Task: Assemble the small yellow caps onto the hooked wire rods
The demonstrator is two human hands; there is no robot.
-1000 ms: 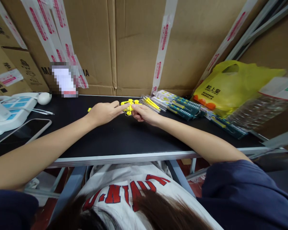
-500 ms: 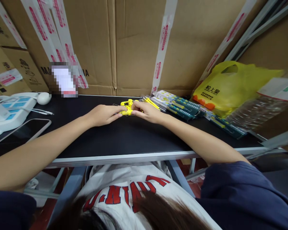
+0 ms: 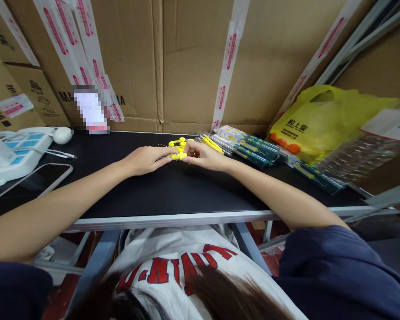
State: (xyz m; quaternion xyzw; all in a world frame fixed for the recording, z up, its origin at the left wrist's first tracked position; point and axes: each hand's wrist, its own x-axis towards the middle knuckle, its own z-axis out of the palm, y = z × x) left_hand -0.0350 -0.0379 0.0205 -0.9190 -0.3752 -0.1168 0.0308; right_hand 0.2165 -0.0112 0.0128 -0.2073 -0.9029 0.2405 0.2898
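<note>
My left hand [image 3: 147, 160] rests low over the black tabletop, its thumb and fingers pinched on the left end of a small yellow plastic piece [image 3: 179, 156]. From the other side, my right hand [image 3: 203, 155] grips the right end of the same piece between thumb and forefinger. Its exact kind is too small to make out. Just behind the fingers lie several more yellow plastic parts [image 3: 177, 141] with round ends, partly hidden by my hands. Right of these is a bundle of clear tubes and yellow rods [image 3: 213, 143], touching or close behind my right hand.
Flat printed green-and-white boxes [image 3: 253, 149] lie to the right. Beyond them stand a yellow plastic bag [image 3: 323, 120] and a clear plastic bottle [image 3: 346, 155]. At left are a power strip [image 3: 26, 151], cables and a phone [image 3: 33, 184]. Large cardboard boxes [image 3: 190, 66] wall off the back.
Both hands stay at nearly the same spot on the yellow piece. My right fingers have shifted slightly, and more of the piece shows between the hands. The camera view moved a little.
</note>
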